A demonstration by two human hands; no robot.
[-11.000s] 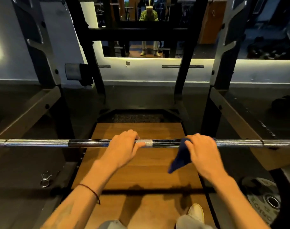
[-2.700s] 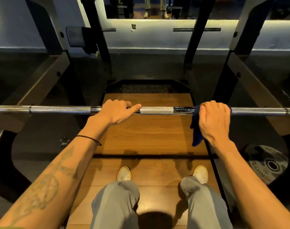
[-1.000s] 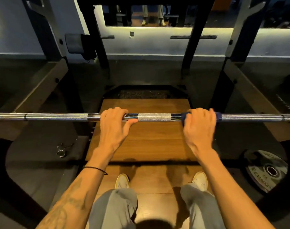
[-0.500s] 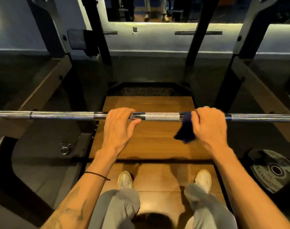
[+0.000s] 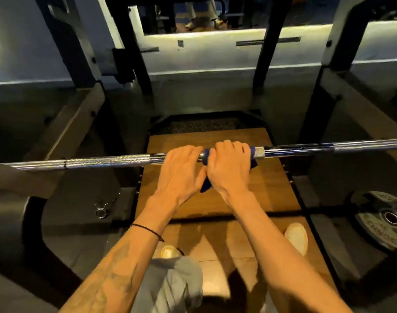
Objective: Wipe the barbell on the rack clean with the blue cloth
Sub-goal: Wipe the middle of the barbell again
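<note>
Barbell (image 5: 107, 161) is showing chrome silver, with fine cross-hatched knurling left of the hands and smooth mirror-dark bands beside it. Cloth (image 5: 206, 158) on the barbell is showing deep blue. Wooden platform (image 5: 272, 184) below the barbell is glowing warm brown, with faint grain. Weight plate (image 5: 382, 220) lying right of the platform is reading black with pale raised lettering and a silver hub. Shoes (image 5: 297, 237) are showing cream; trousers (image 5: 174, 283) grey. Left wrist is wearing a thin black band (image 5: 147, 229).

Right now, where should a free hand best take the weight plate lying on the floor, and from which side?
Judging by its flat pose, take the weight plate at its rim from above on the near-left edge, since the far-right part lies hidden in shadow.
</note>
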